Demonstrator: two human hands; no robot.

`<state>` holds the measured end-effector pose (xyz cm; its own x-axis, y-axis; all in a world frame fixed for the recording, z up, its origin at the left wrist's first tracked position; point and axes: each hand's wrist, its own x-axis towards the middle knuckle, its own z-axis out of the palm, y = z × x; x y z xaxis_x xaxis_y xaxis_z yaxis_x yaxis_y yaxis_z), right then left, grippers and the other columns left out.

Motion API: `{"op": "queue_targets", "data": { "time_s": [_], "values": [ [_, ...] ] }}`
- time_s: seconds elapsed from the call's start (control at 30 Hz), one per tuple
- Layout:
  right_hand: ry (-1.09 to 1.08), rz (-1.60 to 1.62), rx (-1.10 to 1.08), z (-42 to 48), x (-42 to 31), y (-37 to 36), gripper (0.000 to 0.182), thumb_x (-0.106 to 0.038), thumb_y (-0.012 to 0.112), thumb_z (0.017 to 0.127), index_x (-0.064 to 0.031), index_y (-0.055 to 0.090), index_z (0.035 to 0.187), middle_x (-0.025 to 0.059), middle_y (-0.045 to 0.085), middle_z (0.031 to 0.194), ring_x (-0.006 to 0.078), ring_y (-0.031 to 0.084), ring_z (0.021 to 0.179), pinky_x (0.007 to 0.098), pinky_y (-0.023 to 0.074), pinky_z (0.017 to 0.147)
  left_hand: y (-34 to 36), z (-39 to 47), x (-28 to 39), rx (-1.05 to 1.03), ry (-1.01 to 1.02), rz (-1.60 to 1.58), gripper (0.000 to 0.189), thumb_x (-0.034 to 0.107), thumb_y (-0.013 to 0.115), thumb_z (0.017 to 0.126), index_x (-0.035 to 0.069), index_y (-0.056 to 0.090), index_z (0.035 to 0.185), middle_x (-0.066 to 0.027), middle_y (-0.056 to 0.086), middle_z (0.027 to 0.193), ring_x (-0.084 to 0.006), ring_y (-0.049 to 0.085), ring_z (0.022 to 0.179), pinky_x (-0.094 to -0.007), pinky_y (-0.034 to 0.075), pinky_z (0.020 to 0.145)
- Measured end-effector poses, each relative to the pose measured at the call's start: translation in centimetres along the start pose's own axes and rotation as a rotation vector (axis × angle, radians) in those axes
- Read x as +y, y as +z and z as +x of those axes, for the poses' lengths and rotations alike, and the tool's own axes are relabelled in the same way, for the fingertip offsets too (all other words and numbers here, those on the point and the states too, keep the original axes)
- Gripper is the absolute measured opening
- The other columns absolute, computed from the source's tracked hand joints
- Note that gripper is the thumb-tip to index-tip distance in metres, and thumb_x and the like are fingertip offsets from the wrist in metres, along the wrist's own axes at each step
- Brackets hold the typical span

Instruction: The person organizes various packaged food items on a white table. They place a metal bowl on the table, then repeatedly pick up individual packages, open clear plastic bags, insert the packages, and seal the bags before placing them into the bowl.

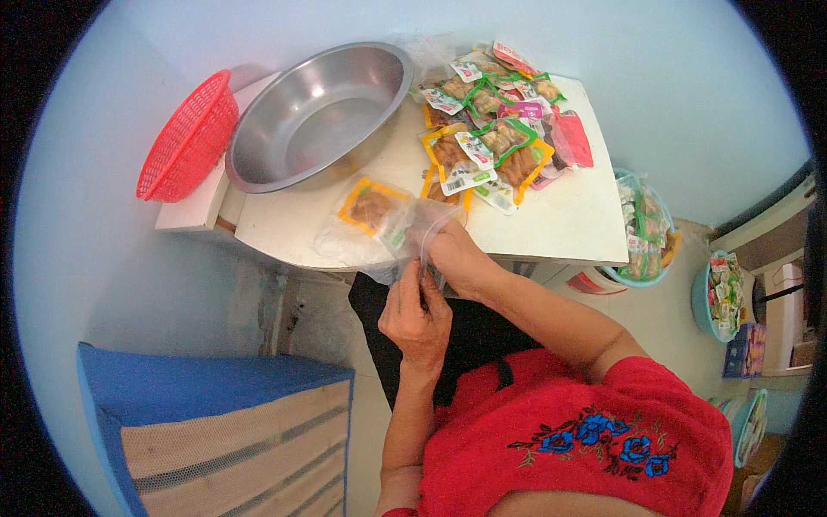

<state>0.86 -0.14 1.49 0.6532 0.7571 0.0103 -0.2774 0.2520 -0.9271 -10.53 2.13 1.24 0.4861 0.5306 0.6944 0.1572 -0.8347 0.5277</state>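
My left hand [417, 316] pinches the rim of a clear plastic bag [336, 242] at the table's front edge. Through the bag's mouth goes my right hand [455, 255]; the film and its own fingers blur whether it grips anything. Inside the bag, flat toward the left, shows a sealed food packet [368, 207] with a yellow border and brown contents. Past my right hand lies a heap of sealed snack packets [504, 139], some edged in green, others in yellow, with a pink one [574, 139] at the right side.
A wide steel basin [342, 123] stands on the white table [549, 232], beside a red plastic basket [187, 139] tilted against the wall. Light-blue tubs with packets [646, 232] [723, 297] are on the right. A blue mesh-sided rack [219, 388] is at lower left.
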Motion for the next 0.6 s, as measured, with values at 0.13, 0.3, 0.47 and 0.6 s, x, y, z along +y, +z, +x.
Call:
{"op": "queue_targets", "data": {
  "time_s": [0.13, 0.3, 0.47, 0.6],
  "values": [
    [-0.03, -0.15, 0.07, -1.5, -0.8, -0.1, 0.021, -0.009, 0.053, 0.087, -0.0001, 0.059, 0.105, 0.0036, 0.057, 0.094, 0.0138, 0.053, 0.085, 0.0278, 0.0442, 0.076, -0.2, 0.0, 0.0, 0.006, 0.014, 0.02, 0.017, 0.003, 0.064, 0.086, -0.004, 0.064, 0.101, -0.0195, 0.069, 0.093, -0.034, 0.068, 0.081, -0.0375, 0.054, 0.069],
    [0.085, -0.014, -0.018, -1.4, -1.6, 0.0, 0.019, -0.013, 0.059, 0.086, 0.0023, 0.062, 0.097, 0.0049, 0.058, 0.091, 0.0149, 0.054, 0.086, 0.0274, 0.0442, 0.077, -0.2, 0.1, 0.4, -0.016, 0.004, 0.027, 0.018, 0.004, 0.064, 0.085, -0.003, 0.065, 0.102, -0.0189, 0.069, 0.093, -0.0331, 0.068, 0.08, -0.0379, 0.054, 0.068],
    [0.071, -0.219, -0.044, 0.1, -0.1, -0.8, 0.023, -0.014, 0.058, 0.089, 0.0061, 0.06, 0.1, 0.008, 0.06, 0.097, 0.0166, 0.057, 0.097, 0.0261, 0.0447, 0.082, 0.0, 0.0, 0.6, -0.023, 0.035, 0.043, 0.018, 0.004, 0.063, 0.085, -0.002, 0.065, 0.102, -0.0182, 0.069, 0.093, -0.0324, 0.068, 0.077, -0.0372, 0.054, 0.067],
    [0.149, -0.103, -0.019, -1.2, -1.1, -0.9, 0.023, -0.011, 0.057, 0.09, 0.007, 0.058, 0.104, 0.012, 0.063, 0.106, 0.0172, 0.06, 0.102, 0.0257, 0.048, 0.085, -0.2, -0.3, 0.3, -0.042, 0.003, 0.029, 0.019, 0.005, 0.064, 0.086, -0.001, 0.064, 0.104, -0.0174, 0.068, 0.093, -0.0311, 0.067, 0.074, -0.0366, 0.054, 0.066]
  ]
}}
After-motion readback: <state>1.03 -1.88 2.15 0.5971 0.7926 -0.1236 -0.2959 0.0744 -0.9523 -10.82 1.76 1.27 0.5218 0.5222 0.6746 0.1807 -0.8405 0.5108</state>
